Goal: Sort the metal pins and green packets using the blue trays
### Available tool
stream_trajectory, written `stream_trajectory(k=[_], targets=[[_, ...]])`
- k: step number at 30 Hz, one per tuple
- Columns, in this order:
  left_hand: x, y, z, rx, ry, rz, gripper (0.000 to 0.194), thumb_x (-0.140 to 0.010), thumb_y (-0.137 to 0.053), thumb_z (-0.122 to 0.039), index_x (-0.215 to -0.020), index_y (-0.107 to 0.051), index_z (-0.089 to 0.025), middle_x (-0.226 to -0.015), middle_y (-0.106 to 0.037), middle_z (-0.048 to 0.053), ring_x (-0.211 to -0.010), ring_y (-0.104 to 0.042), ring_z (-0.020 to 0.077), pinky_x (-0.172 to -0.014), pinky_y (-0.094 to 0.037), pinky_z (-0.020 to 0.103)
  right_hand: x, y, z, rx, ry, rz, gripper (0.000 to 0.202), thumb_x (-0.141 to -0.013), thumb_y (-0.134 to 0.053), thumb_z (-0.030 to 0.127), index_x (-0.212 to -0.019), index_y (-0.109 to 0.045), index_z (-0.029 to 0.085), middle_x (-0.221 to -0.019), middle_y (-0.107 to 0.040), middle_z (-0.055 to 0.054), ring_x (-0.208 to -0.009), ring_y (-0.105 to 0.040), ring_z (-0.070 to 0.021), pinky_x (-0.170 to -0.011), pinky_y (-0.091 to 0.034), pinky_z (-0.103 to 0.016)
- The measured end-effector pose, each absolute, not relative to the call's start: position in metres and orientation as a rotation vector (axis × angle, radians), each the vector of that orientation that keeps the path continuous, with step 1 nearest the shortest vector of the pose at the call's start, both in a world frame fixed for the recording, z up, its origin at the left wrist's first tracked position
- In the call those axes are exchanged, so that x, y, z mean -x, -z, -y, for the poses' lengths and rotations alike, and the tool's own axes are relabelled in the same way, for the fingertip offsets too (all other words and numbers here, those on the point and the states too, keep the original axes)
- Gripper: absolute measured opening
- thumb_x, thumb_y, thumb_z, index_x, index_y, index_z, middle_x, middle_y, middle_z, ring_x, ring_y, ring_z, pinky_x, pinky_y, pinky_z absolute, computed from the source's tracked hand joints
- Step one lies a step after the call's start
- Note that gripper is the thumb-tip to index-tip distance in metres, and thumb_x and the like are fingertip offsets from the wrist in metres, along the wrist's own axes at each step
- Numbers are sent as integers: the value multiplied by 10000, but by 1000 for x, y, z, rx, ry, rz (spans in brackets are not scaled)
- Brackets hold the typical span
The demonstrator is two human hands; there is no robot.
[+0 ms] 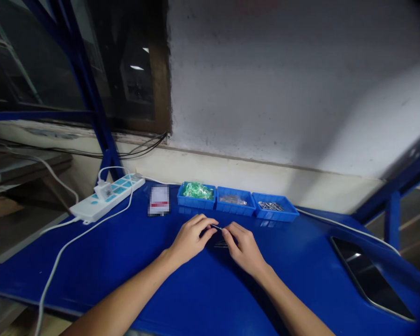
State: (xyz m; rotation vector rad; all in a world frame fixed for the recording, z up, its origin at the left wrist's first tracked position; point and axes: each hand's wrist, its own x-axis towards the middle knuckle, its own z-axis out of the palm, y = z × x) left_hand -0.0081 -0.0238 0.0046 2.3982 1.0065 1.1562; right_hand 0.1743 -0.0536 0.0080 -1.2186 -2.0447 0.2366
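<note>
My left hand [194,235] and my right hand [242,245] meet above the middle of the blue table [182,298]. Between their fingertips runs a small thin rod [216,227], pale or metallic, too small to name more exactly. Thumb and fingers of each hand are pinched on one end of it. Just below, several thin slender pieces [221,243] lie on the tabletop, partly hidden by my right hand. Behind my hands stand three blue bins: one with green pieces [197,190], one with clear pieces [233,200], one with slim metal pieces [271,206].
A white power strip [101,200] with a plugged-in charger [103,190] and a white cable [61,254] lies at left. Near it is a pale card or packet [159,200], blurred out. On the right rests a dark phone or tablet [371,277]. Blue frame posts [91,88] flank the table.
</note>
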Motion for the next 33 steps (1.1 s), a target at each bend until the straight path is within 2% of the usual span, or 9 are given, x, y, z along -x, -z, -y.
stream_trajectory(k=[3,8,13,17,21,24,26,29,33], targets=[[6,-3,25,-2424,-1142,-988,175,-915,-452,-242,-958,-619,-216,-855,-635,26,-813,-568,154,-764,-447,289,-176,-10,55,1225,-250,2053,313,-949,-351,284,-677,-476,192,-641,-502,5,-579,-475,-112,-573,-347,-234],[4,4,24,-2393,-1112,-1079,191,-928,-401,-226,-860,-577,-201,-806,-632,15,-778,-563,153,-738,-435,289,-177,-14,59,1222,-194,2079,167,-919,-421,294,-976,-542,193,-787,-607,-30,-663,-555,-132,-620,-396,-243],[4,12,22,-2353,-1019,-1135,252,-929,-366,-219,-759,-551,-202,-672,-595,-8,-676,-551,142,-633,-413,258,-182,-16,55,1148,-19,2236,174,-914,-419,251,-945,-579,190,-775,-615,-42,-653,-547,-135,-607,-375,-254],[3,9,23,-2323,-971,-1123,274,-936,-360,-248,-769,-573,-203,-679,-604,-8,-682,-565,138,-634,-414,252,-190,-18,52,1105,83,2246,195,-923,-405,246,-891,-584,177,-714,-601,-37,-612,-524,-131,-588,-360,-254],[1,2,26,-2364,-887,-1132,153,-893,-475,-295,-851,-596,-212,-717,-605,-4,-708,-551,155,-688,-418,288,-220,-20,43,1202,323,1855,205,-912,-404,261,-819,-568,182,-667,-598,-37,-599,-542,-132,-616,-393,-255],[0,2,29,-2462,-789,-1098,95,-856,-538,-280,-871,-611,-222,-747,-599,10,-782,-529,186,-710,-403,320,-253,-20,30,1537,461,1391,260,-919,-375,328,-971,-557,150,-697,-627,-57,-584,-564,-154,-584,-393,-267],[-1,3,30,-2511,-739,-1062,84,-848,-551,-258,-890,-621,-235,-815,-611,19,-844,-518,200,-728,-391,335,-270,-20,22,1831,395,1333,340,-900,-407,361,-1120,-517,128,-687,-637,-60,-586,-586,-188,-547,-371,-273],[-2,5,32,-2553,-691,-1029,85,-832,-582,-249,-906,-625,-248,-896,-609,22,-907,-500,216,-746,-377,351,-277,-16,16,2108,224,1463,397,-879,-446,363,-1189,-498,121,-706,-661,-89,-618,-617,-227,-533,-352,-276],[-4,7,34,-2563,-615,-1087,28,-824,-593,-242,-814,-613,-225,-887,-593,20,-909,-486,222,-737,-366,356,-250,-9,19,1898,41,1751,366,-896,-426,334,-1206,-489,149,-715,-662,-57,-637,-632,-208,-545,-363,-256]])
